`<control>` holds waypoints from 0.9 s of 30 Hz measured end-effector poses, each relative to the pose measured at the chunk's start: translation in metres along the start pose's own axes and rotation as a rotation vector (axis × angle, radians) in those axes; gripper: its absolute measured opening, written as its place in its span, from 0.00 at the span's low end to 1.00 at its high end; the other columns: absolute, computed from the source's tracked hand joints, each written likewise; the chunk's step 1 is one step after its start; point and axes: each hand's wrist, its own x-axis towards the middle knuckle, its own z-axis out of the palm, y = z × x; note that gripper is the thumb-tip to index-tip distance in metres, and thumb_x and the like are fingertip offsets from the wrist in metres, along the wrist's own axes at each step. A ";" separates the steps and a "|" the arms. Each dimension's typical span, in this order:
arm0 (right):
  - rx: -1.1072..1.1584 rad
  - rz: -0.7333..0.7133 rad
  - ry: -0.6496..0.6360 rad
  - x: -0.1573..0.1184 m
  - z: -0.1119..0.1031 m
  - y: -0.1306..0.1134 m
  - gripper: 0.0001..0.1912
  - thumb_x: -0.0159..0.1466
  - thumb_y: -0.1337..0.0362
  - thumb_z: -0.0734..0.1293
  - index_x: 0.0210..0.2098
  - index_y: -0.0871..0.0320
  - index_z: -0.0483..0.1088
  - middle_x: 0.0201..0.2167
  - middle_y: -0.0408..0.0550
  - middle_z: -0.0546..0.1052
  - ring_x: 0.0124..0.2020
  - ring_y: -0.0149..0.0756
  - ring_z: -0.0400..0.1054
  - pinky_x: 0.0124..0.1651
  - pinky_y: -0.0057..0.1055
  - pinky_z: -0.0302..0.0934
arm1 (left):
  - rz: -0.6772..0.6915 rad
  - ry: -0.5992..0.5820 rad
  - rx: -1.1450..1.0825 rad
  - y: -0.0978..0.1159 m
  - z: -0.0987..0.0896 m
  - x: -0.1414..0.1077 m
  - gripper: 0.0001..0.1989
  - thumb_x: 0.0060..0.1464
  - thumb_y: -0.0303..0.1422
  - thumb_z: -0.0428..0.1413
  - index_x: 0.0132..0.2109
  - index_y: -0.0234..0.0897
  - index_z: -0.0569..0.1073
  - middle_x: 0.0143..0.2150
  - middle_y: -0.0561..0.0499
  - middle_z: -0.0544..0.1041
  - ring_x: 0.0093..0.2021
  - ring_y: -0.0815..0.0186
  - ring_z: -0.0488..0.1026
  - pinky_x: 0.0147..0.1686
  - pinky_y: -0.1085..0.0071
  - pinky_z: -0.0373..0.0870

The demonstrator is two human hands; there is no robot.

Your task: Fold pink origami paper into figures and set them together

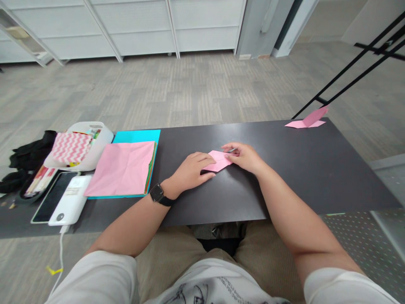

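Note:
A small piece of pink folded paper lies on the dark table between my two hands. My left hand rests from the left with its fingers stretched over the paper's left part, the thumb apart on the tabletop. At the paper's right end, my right hand pinches the edge between thumb and fingers. Some creases show across the paper's middle; both its ends are partly hidden by my fingers.
To the left, a stack of pink paper sheets sits on a blue folder. Beyond are a white basket, a phone and a cabled white power bank. A pink folded paper shape stands at the table's far right corner.

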 end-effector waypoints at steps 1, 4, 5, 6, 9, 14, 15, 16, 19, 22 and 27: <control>-0.064 -0.033 0.012 0.000 -0.001 -0.002 0.20 0.62 0.67 0.71 0.53 0.52 0.80 0.47 0.48 0.84 0.35 0.36 0.77 0.46 0.39 0.74 | 0.002 -0.031 -0.001 0.000 0.002 0.000 0.15 0.68 0.39 0.63 0.58 0.41 0.80 0.61 0.44 0.82 0.62 0.52 0.77 0.64 0.52 0.70; -0.264 -0.166 0.040 -0.003 -0.003 -0.010 0.18 0.63 0.69 0.71 0.51 0.51 0.82 0.47 0.49 0.84 0.46 0.44 0.77 0.55 0.44 0.72 | -0.025 -0.072 0.028 -0.003 0.007 0.001 0.14 0.68 0.38 0.63 0.57 0.43 0.81 0.62 0.44 0.81 0.62 0.51 0.77 0.65 0.50 0.70; -0.314 -0.209 0.052 -0.004 -0.004 -0.013 0.17 0.63 0.69 0.71 0.50 0.50 0.82 0.48 0.50 0.83 0.49 0.46 0.77 0.58 0.46 0.70 | -0.029 -0.072 0.041 -0.004 0.008 0.001 0.13 0.68 0.38 0.62 0.57 0.44 0.82 0.62 0.45 0.81 0.62 0.51 0.77 0.65 0.50 0.70; -0.347 -0.247 0.060 -0.005 -0.004 -0.016 0.15 0.65 0.68 0.71 0.49 0.50 0.83 0.49 0.51 0.83 0.52 0.48 0.76 0.60 0.48 0.68 | -0.031 -0.070 0.054 -0.005 0.008 0.001 0.13 0.68 0.37 0.62 0.57 0.44 0.82 0.62 0.45 0.81 0.62 0.52 0.77 0.65 0.49 0.70; -0.377 -0.326 0.011 -0.008 -0.004 -0.023 0.10 0.68 0.62 0.72 0.49 0.47 0.83 0.50 0.50 0.82 0.54 0.49 0.74 0.61 0.49 0.64 | -0.030 -0.055 0.082 -0.008 0.009 0.002 0.12 0.70 0.37 0.61 0.56 0.44 0.83 0.61 0.45 0.82 0.61 0.52 0.78 0.67 0.48 0.69; -0.406 -0.351 -0.177 -0.010 0.002 -0.026 0.08 0.68 0.63 0.74 0.46 0.46 0.84 0.46 0.47 0.83 0.50 0.46 0.75 0.58 0.47 0.62 | -0.037 -0.023 0.072 -0.013 0.013 0.002 0.11 0.68 0.38 0.63 0.55 0.43 0.83 0.60 0.45 0.83 0.61 0.52 0.78 0.66 0.49 0.70; -0.397 -0.355 -0.201 -0.010 0.003 -0.026 0.09 0.68 0.65 0.73 0.45 0.46 0.84 0.46 0.47 0.83 0.49 0.45 0.75 0.57 0.45 0.62 | -0.035 -0.017 0.063 -0.015 0.014 0.002 0.12 0.67 0.38 0.64 0.54 0.43 0.83 0.60 0.45 0.83 0.61 0.52 0.79 0.66 0.49 0.70; -0.386 -0.361 -0.220 -0.009 0.003 -0.025 0.09 0.68 0.66 0.72 0.44 0.47 0.84 0.45 0.47 0.83 0.48 0.44 0.75 0.56 0.44 0.63 | -0.034 -0.011 0.053 -0.016 0.014 0.002 0.12 0.66 0.38 0.65 0.54 0.42 0.83 0.60 0.45 0.83 0.61 0.52 0.79 0.66 0.49 0.70; -0.370 -0.384 -0.230 -0.007 0.004 -0.024 0.09 0.69 0.67 0.71 0.42 0.48 0.84 0.44 0.47 0.83 0.46 0.43 0.76 0.54 0.43 0.65 | -0.043 0.012 0.036 -0.018 0.016 0.002 0.10 0.66 0.38 0.65 0.52 0.42 0.83 0.59 0.46 0.84 0.60 0.53 0.79 0.67 0.49 0.69; -0.372 -0.399 -0.200 -0.006 0.004 -0.024 0.09 0.70 0.67 0.70 0.40 0.49 0.83 0.42 0.47 0.83 0.45 0.42 0.76 0.52 0.42 0.66 | -0.057 0.025 0.038 -0.020 0.017 0.003 0.07 0.67 0.37 0.64 0.49 0.42 0.84 0.57 0.46 0.84 0.59 0.53 0.79 0.66 0.50 0.70; -0.381 -0.399 -0.191 -0.008 0.005 -0.027 0.09 0.69 0.68 0.69 0.38 0.51 0.82 0.40 0.47 0.82 0.43 0.42 0.75 0.52 0.42 0.66 | -0.048 0.037 0.044 -0.019 0.016 0.005 0.07 0.69 0.32 0.59 0.45 0.41 0.83 0.53 0.46 0.85 0.56 0.54 0.80 0.62 0.52 0.73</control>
